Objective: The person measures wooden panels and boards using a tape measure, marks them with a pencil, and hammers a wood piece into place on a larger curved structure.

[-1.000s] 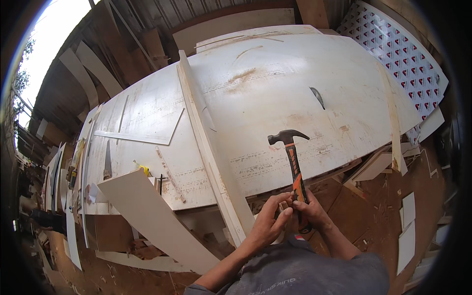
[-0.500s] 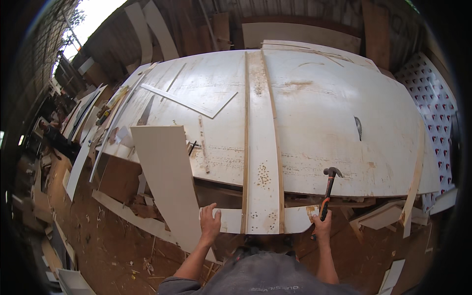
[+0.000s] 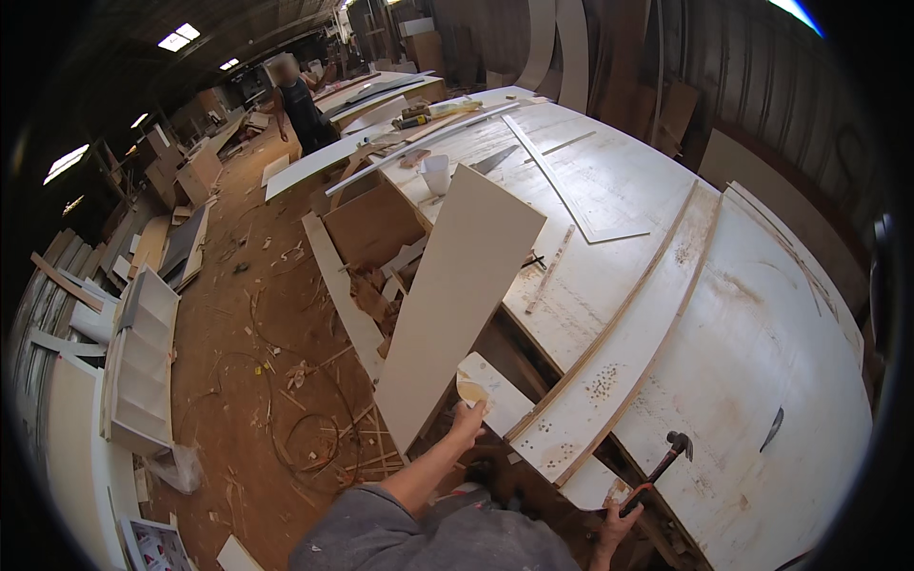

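In my right hand (image 3: 619, 525) is a claw hammer (image 3: 657, 471) with a dark, orange-marked handle, its head pointing up and away. That hand is beside the right end of a short white crossboard (image 3: 503, 388). At the crossboard's left end, by a tan patch, my left hand (image 3: 467, 423) is closed on the board's edge; its fingertips are partly hidden. The crossboard passes at the near end of a long white panel (image 3: 595, 385) with wooden edge strips and scattered dark spots. A wide pale board (image 3: 457, 285) leans just left of my left hand.
A large white worktop (image 3: 752, 381) carries a V-shaped white trim (image 3: 571, 205), a curved dark blade (image 3: 772, 430) and a white bucket (image 3: 435, 174). Wood scraps litter the brown floor (image 3: 228, 333). Another person (image 3: 300, 109) stands far left; a shelf unit (image 3: 143, 352) lies at left.
The view has swung left, bringing the workshop aisle and the other person into fuller sight. My left hand, with fingers raised before, has closed at the crossboard's left end. My right hand keeps the hammer.
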`<state>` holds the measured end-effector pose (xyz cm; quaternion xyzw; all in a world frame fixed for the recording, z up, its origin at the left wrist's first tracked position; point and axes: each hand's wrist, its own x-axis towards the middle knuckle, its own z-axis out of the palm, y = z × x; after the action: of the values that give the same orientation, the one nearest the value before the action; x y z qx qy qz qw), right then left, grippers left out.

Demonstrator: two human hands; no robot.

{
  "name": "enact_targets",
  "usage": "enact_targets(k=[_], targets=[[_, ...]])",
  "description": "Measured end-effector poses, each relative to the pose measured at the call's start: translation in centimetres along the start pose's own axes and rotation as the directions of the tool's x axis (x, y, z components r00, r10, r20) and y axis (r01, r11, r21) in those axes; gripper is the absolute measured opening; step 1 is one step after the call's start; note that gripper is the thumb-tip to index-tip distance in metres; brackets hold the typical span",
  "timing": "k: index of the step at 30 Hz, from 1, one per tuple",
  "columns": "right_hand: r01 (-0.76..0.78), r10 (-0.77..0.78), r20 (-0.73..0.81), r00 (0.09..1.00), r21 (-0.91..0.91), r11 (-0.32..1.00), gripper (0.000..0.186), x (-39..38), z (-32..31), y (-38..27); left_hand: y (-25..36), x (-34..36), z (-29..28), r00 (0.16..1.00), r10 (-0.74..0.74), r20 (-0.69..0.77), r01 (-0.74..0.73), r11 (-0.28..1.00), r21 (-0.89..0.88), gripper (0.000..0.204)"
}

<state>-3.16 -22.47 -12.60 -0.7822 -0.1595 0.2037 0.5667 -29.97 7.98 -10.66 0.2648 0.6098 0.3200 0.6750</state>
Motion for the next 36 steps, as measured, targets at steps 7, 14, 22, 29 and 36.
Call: enact_targets(k=[7, 14, 22, 29, 36], targets=[[0.088, -0.084, -0.053, 0.995, 0.082, 0.993, 0.058, -1.0, -5.7, -1.2, -6.4, -1.3, 0.7, 0.995, -0.086, 0.059, 0.086, 0.996, 0.000, 0.062], [0.085, -0.094, -0.087, 0.992, -0.103, 0.991, 0.052, -2.5, -3.5, -5.3, -1.6, -1.8, 4.4, 0.998, 0.023, 0.063, -0.030, 0.993, 0.114, 0.062], [0.030, -0.030, -0.106, 0.994, -0.003, 1.000, 0.049, 2.0, 0.2, -1.1, 1.3, 5.9, 7.5, 0.986, 0.059, 0.157, -0.082, 0.986, 0.145, 0.064], [0.017, -0.021, -0.151, 0.988, -0.026, 1.000, 0.051, 3.8, 0.6, 0.4, 2.8, 7.0, 9.0, 0.979, 0.023, 0.205, -0.077, 0.963, 0.260, 0.071], [-0.040, 0.032, -0.165, 0.986, -0.042, 0.998, 0.048, 3.7, 0.6, -1.8, 2.7, 6.2, 9.0, 0.985, -0.020, 0.172, -0.016, 0.978, 0.208, 0.076]])
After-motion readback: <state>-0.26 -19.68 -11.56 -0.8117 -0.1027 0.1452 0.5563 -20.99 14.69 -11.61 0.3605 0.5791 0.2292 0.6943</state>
